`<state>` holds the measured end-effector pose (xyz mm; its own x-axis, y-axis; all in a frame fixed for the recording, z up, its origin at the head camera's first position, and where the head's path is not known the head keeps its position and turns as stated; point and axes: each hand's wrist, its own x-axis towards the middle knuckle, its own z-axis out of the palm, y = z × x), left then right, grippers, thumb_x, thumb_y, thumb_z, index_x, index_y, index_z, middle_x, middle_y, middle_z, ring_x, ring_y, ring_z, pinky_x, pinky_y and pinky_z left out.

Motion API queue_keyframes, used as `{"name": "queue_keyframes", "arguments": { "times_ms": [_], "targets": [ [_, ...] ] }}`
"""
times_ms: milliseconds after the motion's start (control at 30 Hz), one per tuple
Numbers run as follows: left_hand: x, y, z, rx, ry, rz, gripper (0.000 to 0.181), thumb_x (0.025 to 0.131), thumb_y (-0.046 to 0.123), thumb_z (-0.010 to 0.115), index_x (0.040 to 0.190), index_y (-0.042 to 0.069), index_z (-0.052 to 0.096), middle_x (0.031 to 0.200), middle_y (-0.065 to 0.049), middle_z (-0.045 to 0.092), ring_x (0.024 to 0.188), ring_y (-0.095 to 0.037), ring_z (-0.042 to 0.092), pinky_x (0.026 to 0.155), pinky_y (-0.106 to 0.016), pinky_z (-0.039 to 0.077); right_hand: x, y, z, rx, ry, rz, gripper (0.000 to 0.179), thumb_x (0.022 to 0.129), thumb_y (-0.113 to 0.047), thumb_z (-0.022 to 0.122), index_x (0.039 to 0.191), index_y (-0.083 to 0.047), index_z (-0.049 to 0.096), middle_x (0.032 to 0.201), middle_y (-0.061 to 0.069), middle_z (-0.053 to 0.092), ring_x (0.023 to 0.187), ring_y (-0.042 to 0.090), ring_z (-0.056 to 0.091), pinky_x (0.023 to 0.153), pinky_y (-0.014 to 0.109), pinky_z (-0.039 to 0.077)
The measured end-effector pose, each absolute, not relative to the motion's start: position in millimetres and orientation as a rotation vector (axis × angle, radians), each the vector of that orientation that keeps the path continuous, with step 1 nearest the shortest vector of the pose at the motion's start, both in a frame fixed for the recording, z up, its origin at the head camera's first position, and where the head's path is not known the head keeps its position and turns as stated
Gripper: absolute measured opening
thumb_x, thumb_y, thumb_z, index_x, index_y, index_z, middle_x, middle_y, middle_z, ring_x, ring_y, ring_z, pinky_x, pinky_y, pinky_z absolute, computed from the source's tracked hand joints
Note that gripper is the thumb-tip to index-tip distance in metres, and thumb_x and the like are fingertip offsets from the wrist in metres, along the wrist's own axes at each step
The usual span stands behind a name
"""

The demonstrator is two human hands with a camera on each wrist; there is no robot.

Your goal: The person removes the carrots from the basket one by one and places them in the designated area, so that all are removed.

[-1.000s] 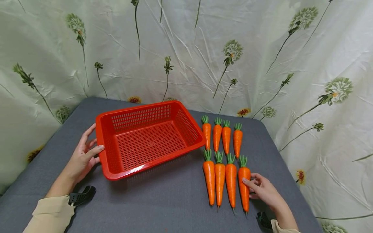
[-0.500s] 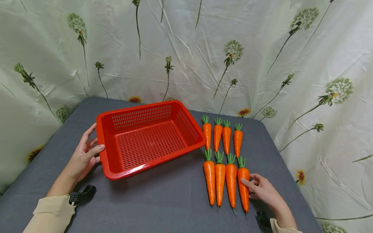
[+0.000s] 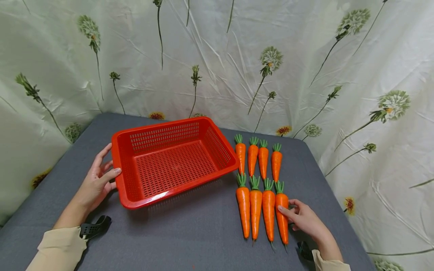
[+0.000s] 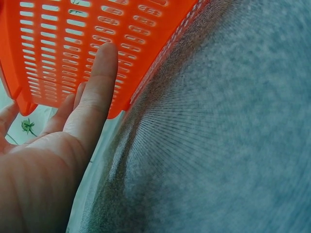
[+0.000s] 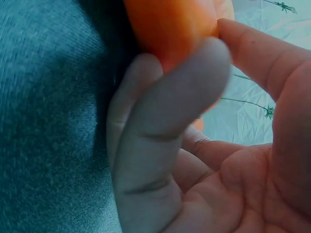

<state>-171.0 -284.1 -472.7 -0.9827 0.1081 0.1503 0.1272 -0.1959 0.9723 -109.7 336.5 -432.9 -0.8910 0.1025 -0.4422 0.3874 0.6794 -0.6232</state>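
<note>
A red plastic basket with slotted walls sits on the grey table, with nothing in it. My left hand holds its left end, thumb on the rim and fingers at the outer wall. In the left wrist view, the fingers lie against the slotted wall. Two rows of orange carrots with green tops lie right of the basket. My right hand holds the rightmost carrot of the near row, thumb on top and fingers at its right side. The right wrist view shows curled fingers by the carrot.
Three near-row carrots lie left of the held one, the closest being a carrot beside it. The far row includes a carrot at its right end. A flowered curtain stands behind the grey tabletop.
My right hand has shifted the rightmost near carrot slightly left, closer to its neighbour. The left hand and the basket have stayed in place.
</note>
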Motion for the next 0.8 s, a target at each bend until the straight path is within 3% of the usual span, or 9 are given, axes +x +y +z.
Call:
{"name": "queue_keyframes", "arguments": {
  "times_ms": [767, 800],
  "targets": [
    [-178, -296, -464, -0.311, -2.133, -2.295, 0.084, 0.110, 0.008, 0.056, 0.173, 0.033, 0.008, 0.141, 0.008, 0.042, 0.112, 0.001, 0.065, 0.080, -0.024, 0.064, -114, 339, -425, 0.367, 2.516, -1.118, 0.075, 0.107, -0.046, 0.065, 0.150, 0.011, 0.042, 0.105, 0.012, 0.074, 0.092, 0.018, 0.072, 0.079, 0.041, 0.066],
    [-178, -298, -463, -0.302, -2.178, -2.266, 0.085, 0.110, 0.009, 0.057, 0.173, 0.035, 0.007, 0.146, 0.001, 0.040, 0.114, 0.003, 0.064, 0.081, -0.022, 0.064, -114, 339, -424, 0.364, 2.521, -1.120, 0.074, 0.107, -0.046, 0.065, 0.150, 0.011, 0.042, 0.107, 0.013, 0.074, 0.093, 0.018, 0.073, 0.080, 0.041, 0.066]
  ]
}}
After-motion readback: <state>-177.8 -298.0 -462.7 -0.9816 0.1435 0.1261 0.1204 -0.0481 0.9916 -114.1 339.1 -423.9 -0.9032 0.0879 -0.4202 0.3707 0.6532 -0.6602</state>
